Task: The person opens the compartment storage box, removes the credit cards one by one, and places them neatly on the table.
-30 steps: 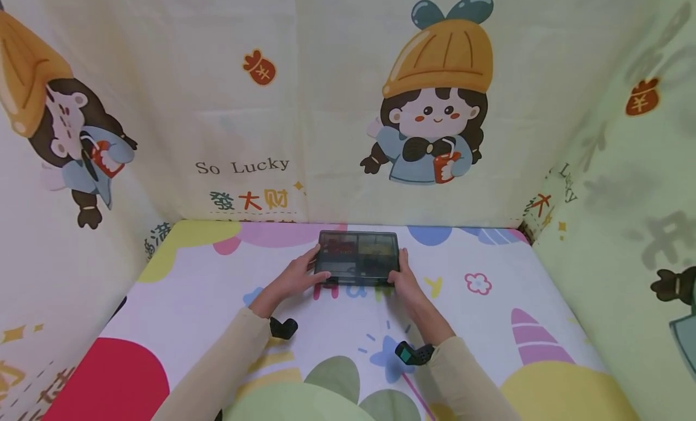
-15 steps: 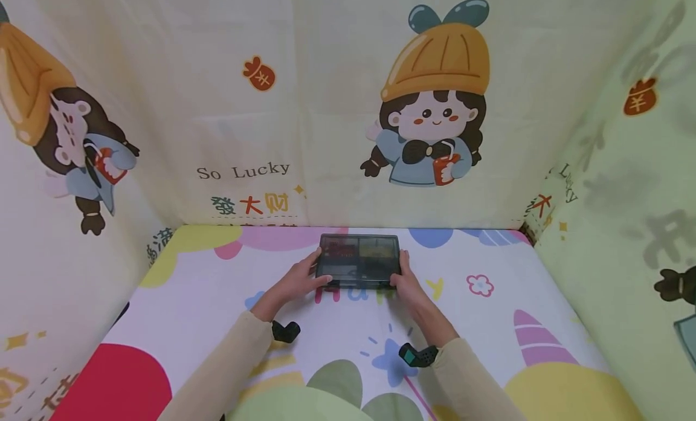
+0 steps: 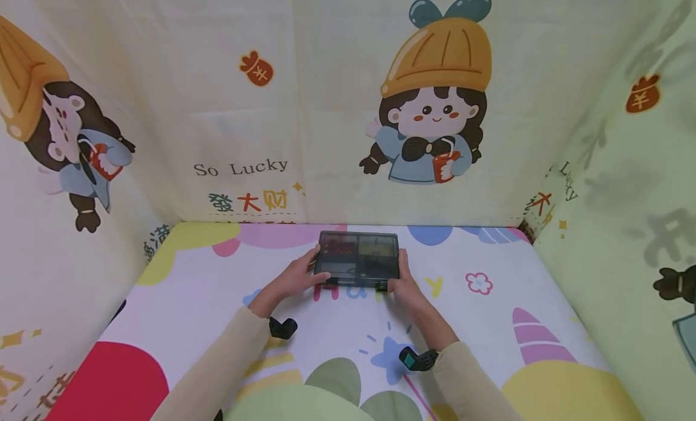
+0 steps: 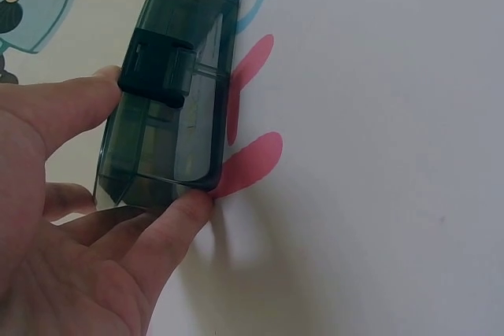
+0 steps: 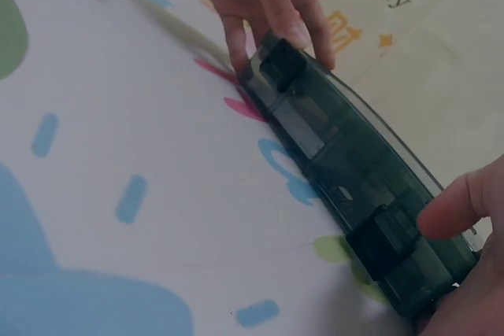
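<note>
A dark, see-through plastic compartment box lies at the table's far middle, its lid down. Red items and yellowish items show dimly through it. My left hand grips the left end, thumb on top by the left latch and fingers at the side and lower corner. At the opposite end my right hand holds the box, its thumb against the right latch. Whether that latch is undone I cannot tell. Most right-hand fingers are hidden in the right wrist view.
A white cloth with coloured prints covers the table. Cream printed cloth walls rise behind and at both sides, the back one close behind the box. Black wrist cameras sit on both wrists.
My right thumb has shifted slightly down and left at the box's front edge, and the right latch shows more. The box and left hand keep their places; the head view sways a little.
</note>
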A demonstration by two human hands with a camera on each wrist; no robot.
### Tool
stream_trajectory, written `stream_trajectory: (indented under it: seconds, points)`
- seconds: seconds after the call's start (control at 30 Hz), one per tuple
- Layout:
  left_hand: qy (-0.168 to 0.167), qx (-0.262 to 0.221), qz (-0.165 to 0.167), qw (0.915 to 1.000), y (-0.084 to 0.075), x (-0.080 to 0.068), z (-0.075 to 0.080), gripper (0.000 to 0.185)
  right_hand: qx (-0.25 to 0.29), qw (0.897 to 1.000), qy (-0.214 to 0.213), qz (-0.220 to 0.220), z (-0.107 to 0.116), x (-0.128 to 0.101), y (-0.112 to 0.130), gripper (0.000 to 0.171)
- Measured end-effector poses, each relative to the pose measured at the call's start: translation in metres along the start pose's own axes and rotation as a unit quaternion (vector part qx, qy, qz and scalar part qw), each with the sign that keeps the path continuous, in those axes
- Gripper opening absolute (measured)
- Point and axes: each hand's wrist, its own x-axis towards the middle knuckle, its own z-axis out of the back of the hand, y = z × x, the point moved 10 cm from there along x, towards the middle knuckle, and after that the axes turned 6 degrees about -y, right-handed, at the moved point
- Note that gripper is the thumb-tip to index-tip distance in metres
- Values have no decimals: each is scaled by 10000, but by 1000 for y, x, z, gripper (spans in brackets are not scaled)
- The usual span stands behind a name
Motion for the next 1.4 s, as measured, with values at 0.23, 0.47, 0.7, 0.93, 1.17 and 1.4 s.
stream_trajectory:
  seconds: [0.23,0.47,0.7,0.93,1.17,1.4]
  points:
    - [-40,51,67,10000,0,0,1,87,18,10000,40,63,3,0,2,91]
    - [-89,-3,-28,10000,-3,0,2,85,39,9998,-11,213,8,1,0,90]
    - [-133,85,-278,9995,-11,2,-2,84,130,9996,67,240,10,4,-1,92]
    - [-144,-426,-127,9989,-11,2,-10,82,101,9995,95,279,11,6,-1,92]
    - [81,-1346,159,9907,-13,2,-21,86,-189,9995,119,225,10,4,-2,92]
    - [1,-1781,1089,9780,-2,-2,-26,92,-313,9991,181,205,8,2,0,91]
